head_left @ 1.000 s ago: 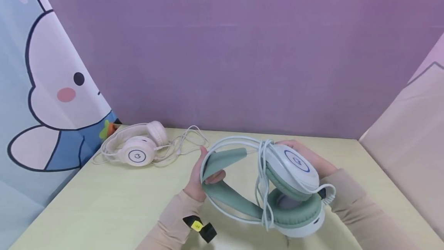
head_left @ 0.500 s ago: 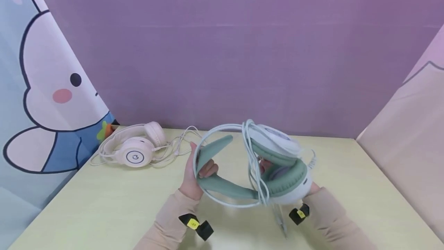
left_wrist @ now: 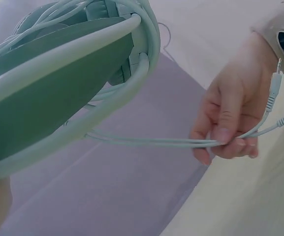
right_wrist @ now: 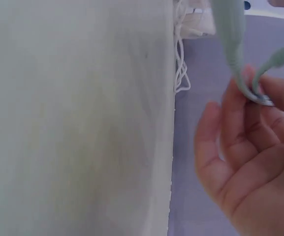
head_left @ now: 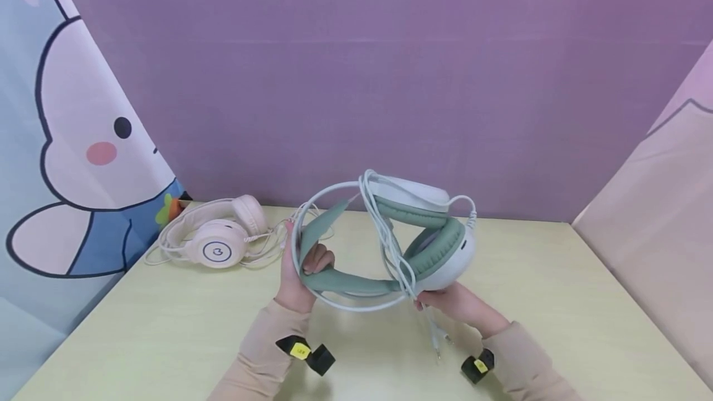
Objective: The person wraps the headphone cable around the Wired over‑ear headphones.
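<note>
Far left: a printed cloth [head_left: 83, 159] with rounded, dark-outlined shapes. On the smooth, pale yellow tabletop [head_left: 139, 327] beside it lies the white headset [head_left: 217, 251], with disc-shaped cups and a curved band. Left of centre, the left hand [head_left: 294, 286] has its fingers curled round the crown of the green headset [head_left: 351, 281], raised over the tabletop. This consists of slim, rounded hoops, a flat, soft inner strip and two cups with wrinkled, padded cushions. Its smooth, thin cord [head_left: 384, 231] is wound in several turns round the hoops close to the cups. Below the cups, the right hand [head_left: 459, 306] pinches two strands of cord between thumb and bent fingers; just beyond project slender, ribbed plugs [left_wrist: 275, 87] with metal tips. Far right: a pale cloth [head_left: 657, 203], sloping and lightly creased
</note>
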`<state>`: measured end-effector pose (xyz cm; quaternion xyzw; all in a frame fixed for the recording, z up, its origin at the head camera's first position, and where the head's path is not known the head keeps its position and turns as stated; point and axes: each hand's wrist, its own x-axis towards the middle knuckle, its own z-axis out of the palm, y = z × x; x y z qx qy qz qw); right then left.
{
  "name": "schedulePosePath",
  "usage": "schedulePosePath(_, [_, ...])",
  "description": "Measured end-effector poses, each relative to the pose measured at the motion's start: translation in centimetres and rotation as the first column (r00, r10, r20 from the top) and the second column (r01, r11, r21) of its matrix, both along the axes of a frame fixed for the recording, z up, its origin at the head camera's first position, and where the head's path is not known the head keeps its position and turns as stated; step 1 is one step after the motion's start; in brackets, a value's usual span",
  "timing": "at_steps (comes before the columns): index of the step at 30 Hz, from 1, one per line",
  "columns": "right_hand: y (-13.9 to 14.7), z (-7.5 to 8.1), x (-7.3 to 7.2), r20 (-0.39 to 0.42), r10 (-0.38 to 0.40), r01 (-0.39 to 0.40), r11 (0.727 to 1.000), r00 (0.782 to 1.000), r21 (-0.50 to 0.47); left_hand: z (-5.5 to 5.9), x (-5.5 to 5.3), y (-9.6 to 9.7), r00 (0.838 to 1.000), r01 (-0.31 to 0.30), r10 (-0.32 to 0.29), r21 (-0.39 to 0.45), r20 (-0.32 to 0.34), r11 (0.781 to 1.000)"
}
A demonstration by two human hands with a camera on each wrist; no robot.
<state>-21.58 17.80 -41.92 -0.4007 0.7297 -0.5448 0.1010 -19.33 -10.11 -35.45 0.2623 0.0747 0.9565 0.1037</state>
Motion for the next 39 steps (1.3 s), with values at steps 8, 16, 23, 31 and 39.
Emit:
schedulePosePath(8, [-0.1, 0.5, 1.5, 0.072, -0.128, 0.108, 0.966, 0.989, 0.234, 0.0, 0.0, 0.0, 0.999, -0.037, 0.036, -0.014, -0.034, 0.999])
schedulePosePath(16, [-0.1, 0.7, 2.2, 0.070, -0.137, 0.115, 0.960, 0.988, 0.256, 0.2, -0.2, -0.4, 0.999, -0.035, 0.035, 0.001, -0.003, 0.999])
schedulePosePath(23, [0.3, 1.5, 2.6, 0.080, -0.134, 0.100, 0.936, 0.988, 0.337, 0.0, -0.4, -0.8, 0.997, -0.076, 0.076, -0.007, 0.024, 0.997])
schedulePosePath(31, [0.2, 3.9, 4.0, -0.006, -0.142, 0.130, 0.893, 0.990, 0.431, -0.2, -0.7, -1.3, 0.984, -0.167, 0.173, -0.092, 0.050, 0.982])
schedulePosePath(39, [-0.2, 6.5, 6.4, -0.158, -0.183, 0.239, 0.819, 0.970, 0.522, -0.2, -0.9, -1.6, 0.971, -0.239, 0.238, -0.199, -0.031, 0.950])
